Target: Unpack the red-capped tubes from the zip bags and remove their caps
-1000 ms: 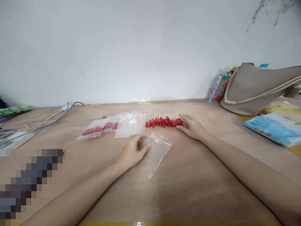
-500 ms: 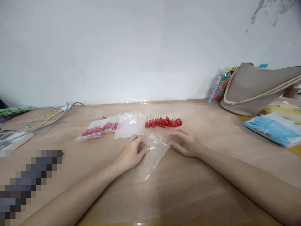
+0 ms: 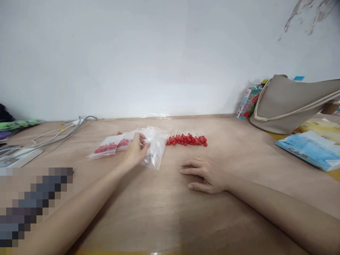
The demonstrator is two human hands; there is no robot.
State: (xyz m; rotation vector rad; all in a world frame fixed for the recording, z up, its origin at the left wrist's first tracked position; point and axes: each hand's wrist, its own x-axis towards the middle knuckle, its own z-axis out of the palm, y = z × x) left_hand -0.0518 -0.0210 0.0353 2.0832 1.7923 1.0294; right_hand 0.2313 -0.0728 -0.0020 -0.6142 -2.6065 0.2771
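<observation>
My left hand [image 3: 136, 150] is closed on a clear plastic zip bag [image 3: 154, 154] and holds it just above the table, over a small pile of empty clear bags [image 3: 156, 136]. To its left lie two filled bags of red-tipped sticks [image 3: 106, 148]. A row of loose red-tipped sticks [image 3: 187, 139] lies to the right of the pile. My right hand [image 3: 205, 176] rests flat on the wooden table [image 3: 170, 212], fingers stretched out, holding nothing, a short way in front of the sticks.
A beige bag with cord handles [image 3: 289, 102] lies at the back right, with a colourful packet [image 3: 247, 101] behind it. A blue packet [image 3: 310, 148] lies at the right edge. Grey cables [image 3: 58, 132] and flat items sit at the left.
My left hand has lifted the clear bag and carried it back and left to the bag pile. My right hand left the sticks and came down flat on the table nearer me.
</observation>
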